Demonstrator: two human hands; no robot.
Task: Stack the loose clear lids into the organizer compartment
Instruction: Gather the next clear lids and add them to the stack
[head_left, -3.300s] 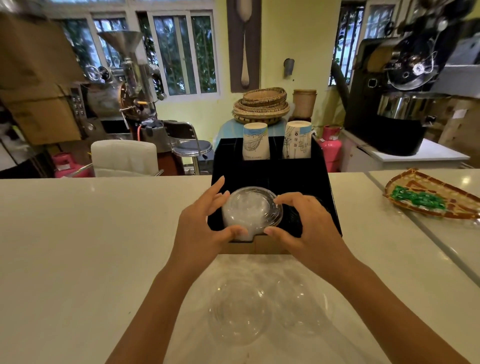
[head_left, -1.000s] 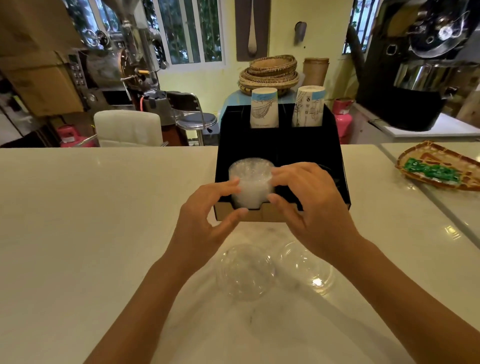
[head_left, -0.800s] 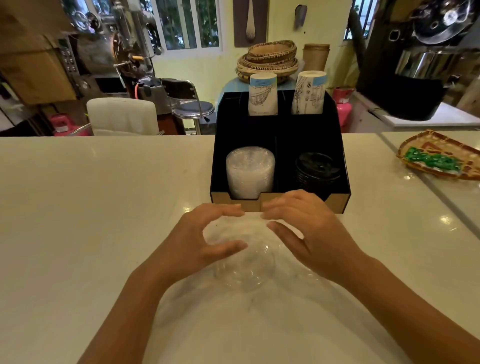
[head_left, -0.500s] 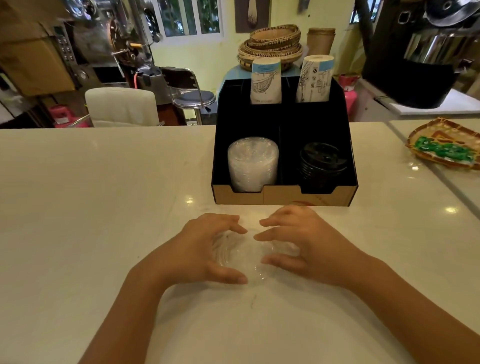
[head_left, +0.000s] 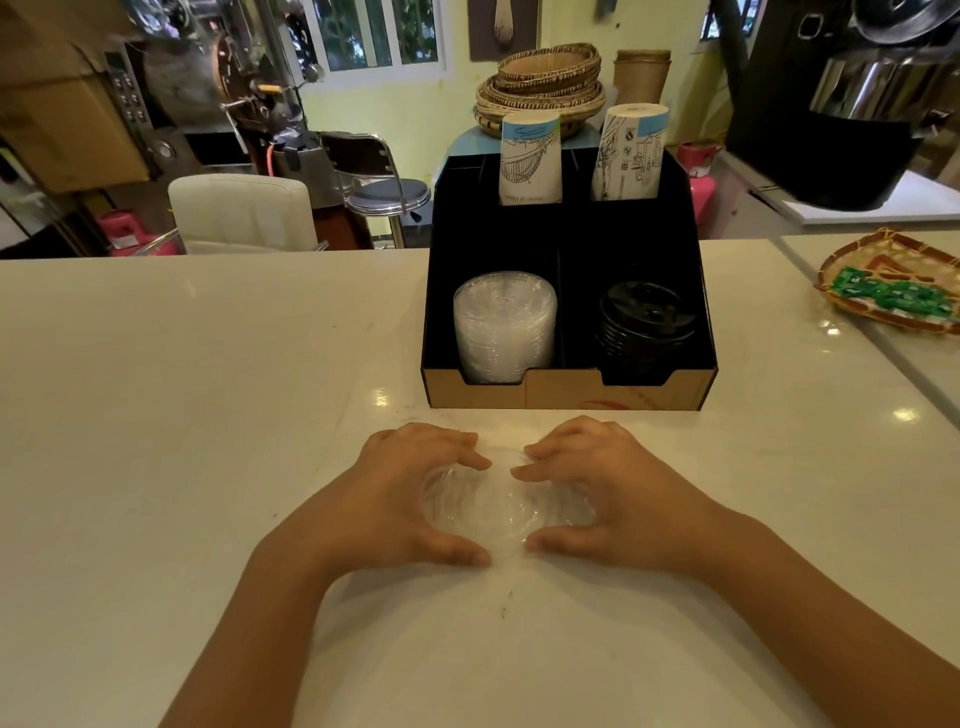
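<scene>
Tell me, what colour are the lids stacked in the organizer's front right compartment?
Black lids, seen best in the head view.

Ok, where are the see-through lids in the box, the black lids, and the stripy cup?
clear lid stack (head_left: 503, 327), head view, side of the stack
black lids (head_left: 645, 312), head view, top lid
left paper cup (head_left: 530, 161), head view, printed side

- I see black lids (head_left: 645, 322) stacked, front-right compartment
- two paper cup stacks (head_left: 530, 158) upright at back
- woven tray (head_left: 891, 283) with green packets (head_left: 889, 293), far right
- baskets (head_left: 540, 88) stacked behind
</scene>
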